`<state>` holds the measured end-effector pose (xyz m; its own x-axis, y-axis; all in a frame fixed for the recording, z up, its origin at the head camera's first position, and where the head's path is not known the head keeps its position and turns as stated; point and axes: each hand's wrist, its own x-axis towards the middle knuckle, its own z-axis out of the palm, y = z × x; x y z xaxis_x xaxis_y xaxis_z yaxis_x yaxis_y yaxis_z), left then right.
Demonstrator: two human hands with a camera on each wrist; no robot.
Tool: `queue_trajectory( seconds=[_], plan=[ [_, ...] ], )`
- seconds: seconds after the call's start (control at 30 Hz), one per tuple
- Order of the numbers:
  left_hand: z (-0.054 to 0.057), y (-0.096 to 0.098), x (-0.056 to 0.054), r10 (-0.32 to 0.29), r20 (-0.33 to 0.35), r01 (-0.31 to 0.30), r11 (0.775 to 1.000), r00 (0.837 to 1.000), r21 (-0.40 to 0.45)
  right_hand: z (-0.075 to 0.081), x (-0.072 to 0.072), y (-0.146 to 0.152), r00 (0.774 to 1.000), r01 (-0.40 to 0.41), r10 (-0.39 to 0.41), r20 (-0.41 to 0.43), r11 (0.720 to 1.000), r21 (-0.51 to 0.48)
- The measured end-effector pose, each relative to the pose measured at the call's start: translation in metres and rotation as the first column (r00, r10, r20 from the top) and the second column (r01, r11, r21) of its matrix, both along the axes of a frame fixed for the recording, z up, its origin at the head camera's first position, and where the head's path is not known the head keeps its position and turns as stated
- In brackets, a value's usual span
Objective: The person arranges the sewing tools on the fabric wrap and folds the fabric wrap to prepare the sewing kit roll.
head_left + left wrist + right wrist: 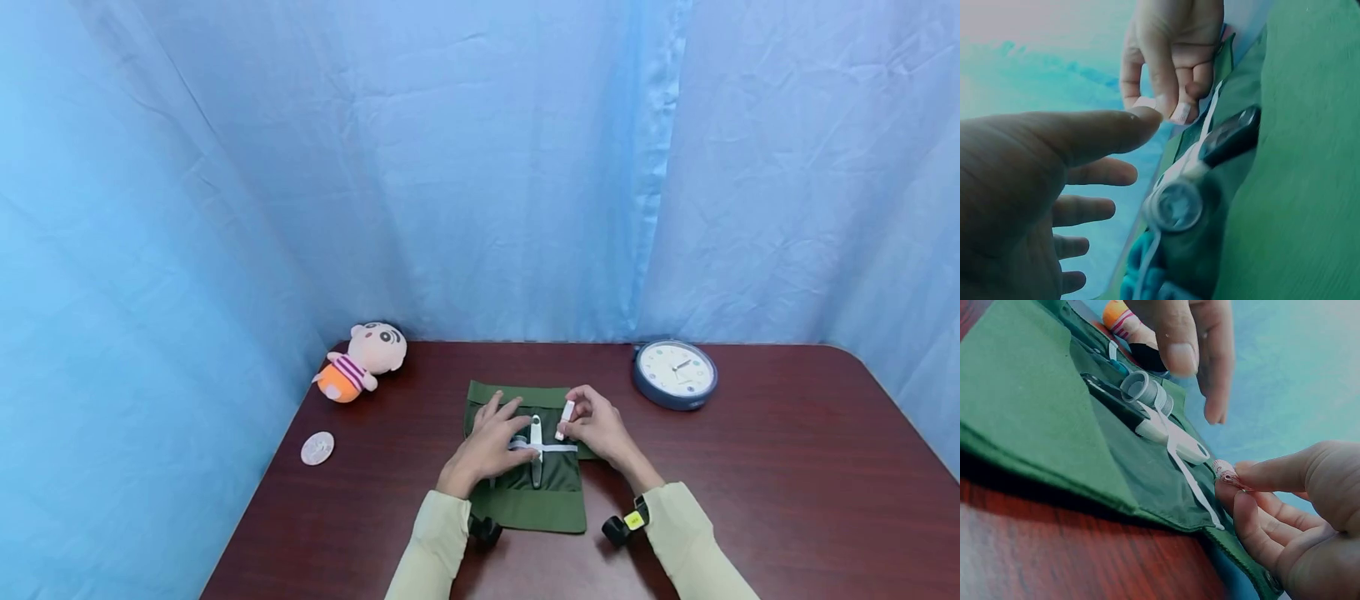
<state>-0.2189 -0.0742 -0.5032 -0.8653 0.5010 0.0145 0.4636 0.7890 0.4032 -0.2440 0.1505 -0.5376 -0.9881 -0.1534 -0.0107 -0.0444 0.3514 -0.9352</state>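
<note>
A green fabric pouch [528, 510] lies unfolded on the table. My right hand [597, 427] pinches a small rolled tape measure [1225, 471], white with red markings, between thumb and fingers over the pouch's right side. My left hand [487, 447] hovers above the pouch's left part with its fingers spread, holding nothing. Under a white elastic strap [559, 448] sit a white-handled tool [1175, 439] with a dark see-through end and a grey spool [1138, 387]. Beside the spool are teal items [1141, 262], partly hidden.
A plush doll [367, 358] lies at the table's back left, with a whitish round disc [317, 448] nearer the left edge. Toward the back right is a blue-rimmed clock [675, 373]. Blue curtains [487, 167] hang behind the dark red table [787, 467].
</note>
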Motion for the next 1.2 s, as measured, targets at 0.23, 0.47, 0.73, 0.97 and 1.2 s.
queue_trajectory(
  seconds=[0.23,0.47,0.73,0.97,1.2],
  plan=[
    [-0.010,0.015,-0.002,-0.011,-0.006,0.011,1.000,1.000,0.004,-0.004,0.002,-0.003,1.000,0.001,-0.001,-0.002,1.000,-0.002],
    [-0.021,0.025,-0.002,0.005,-0.043,-0.006,1.000,0.999,-0.027,-0.007,0.004,-0.005,0.999,0.004,-0.002,-0.051,1.000,0.026],
    [-0.028,0.029,-0.002,0.011,-0.070,-0.011,1.000,0.997,-0.005,-0.010,0.006,-0.005,0.995,0.017,-0.010,-0.100,0.998,0.065],
    [-0.031,0.034,-0.002,0.011,-0.102,-0.013,1.000,0.995,-0.013,-0.012,0.007,-0.006,0.994,0.037,-0.029,-0.102,0.996,0.075],
    [-0.034,0.035,-0.003,0.023,-0.110,-0.024,1.000,0.994,-0.012,-0.015,0.007,-0.005,0.994,0.032,-0.026,-0.110,0.998,0.062]
  ],
)
